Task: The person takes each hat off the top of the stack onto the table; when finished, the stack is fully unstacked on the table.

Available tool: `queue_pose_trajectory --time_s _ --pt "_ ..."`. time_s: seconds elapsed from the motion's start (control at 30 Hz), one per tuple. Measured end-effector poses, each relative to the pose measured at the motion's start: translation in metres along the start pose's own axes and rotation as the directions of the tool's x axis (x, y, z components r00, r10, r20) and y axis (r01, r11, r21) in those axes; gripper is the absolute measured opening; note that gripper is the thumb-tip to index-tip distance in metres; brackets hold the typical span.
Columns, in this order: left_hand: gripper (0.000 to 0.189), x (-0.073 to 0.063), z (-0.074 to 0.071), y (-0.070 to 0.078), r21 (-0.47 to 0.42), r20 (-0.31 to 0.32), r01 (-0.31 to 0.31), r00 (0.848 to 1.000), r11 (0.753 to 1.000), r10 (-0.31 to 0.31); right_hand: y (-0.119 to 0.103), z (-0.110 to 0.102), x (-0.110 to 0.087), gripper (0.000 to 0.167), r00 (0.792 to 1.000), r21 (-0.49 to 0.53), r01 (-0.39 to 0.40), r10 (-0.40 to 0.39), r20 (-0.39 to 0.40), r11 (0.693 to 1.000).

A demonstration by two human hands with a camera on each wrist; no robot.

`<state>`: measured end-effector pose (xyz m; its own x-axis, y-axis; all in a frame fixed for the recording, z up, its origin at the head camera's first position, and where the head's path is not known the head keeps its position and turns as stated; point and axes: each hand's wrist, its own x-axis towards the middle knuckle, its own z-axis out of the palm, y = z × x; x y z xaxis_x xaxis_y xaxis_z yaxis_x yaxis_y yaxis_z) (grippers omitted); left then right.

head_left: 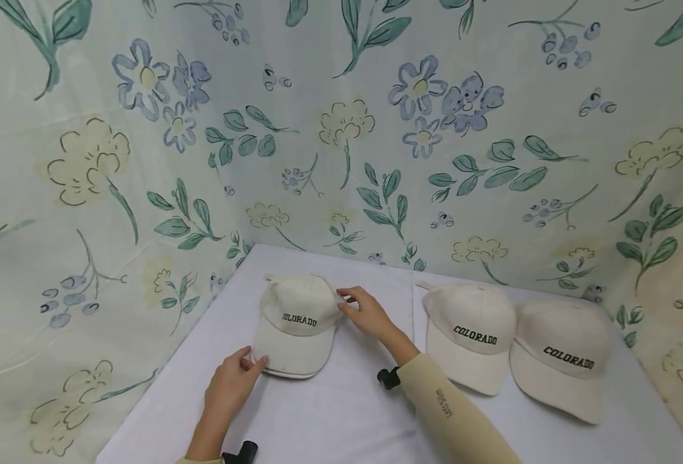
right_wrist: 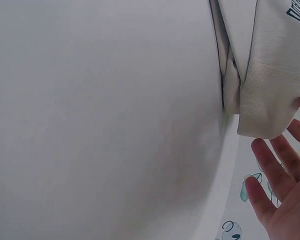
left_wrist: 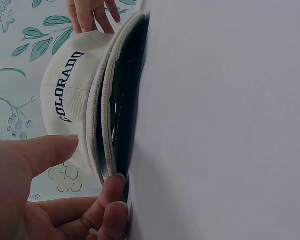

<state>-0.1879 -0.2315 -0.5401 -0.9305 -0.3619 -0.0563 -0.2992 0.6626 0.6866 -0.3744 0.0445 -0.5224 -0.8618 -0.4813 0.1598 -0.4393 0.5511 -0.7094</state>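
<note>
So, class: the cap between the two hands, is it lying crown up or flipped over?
Crown up. The cap rests on the table, its COLORADO lettering facing up and its brim flat.

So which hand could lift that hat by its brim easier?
Probably the left hand. Its fingers already touch the brim edge of the left hat. The right hand rests at the back of the hat, away from the brim.

We see cream caps (head_left: 298, 322) lettered black, a white worktop (head_left: 341, 412), and a backdrop (head_left: 341, 129) patterned with blue-green flowers.
</note>
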Motion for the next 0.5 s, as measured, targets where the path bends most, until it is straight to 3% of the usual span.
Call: queue_pose_trajectory --time_s 0.3,0.5 --pt "0.069 0.0004 -0.0015 -0.0011 0.021 0.013 0.026 1.0 0.999 -0.026 -0.0037 0.0065 -0.0012 0.026 0.998 -0.002 0.054 -0.054 -0.036 0.999" --pt "0.065 0.0023 -0.0011 -0.0019 -0.024 -0.004 -0.012 1.0 1.0 0.012 -0.0031 0.0092 -0.0002 0.014 0.992 0.015 0.084 -0.082 -0.096 0.996"
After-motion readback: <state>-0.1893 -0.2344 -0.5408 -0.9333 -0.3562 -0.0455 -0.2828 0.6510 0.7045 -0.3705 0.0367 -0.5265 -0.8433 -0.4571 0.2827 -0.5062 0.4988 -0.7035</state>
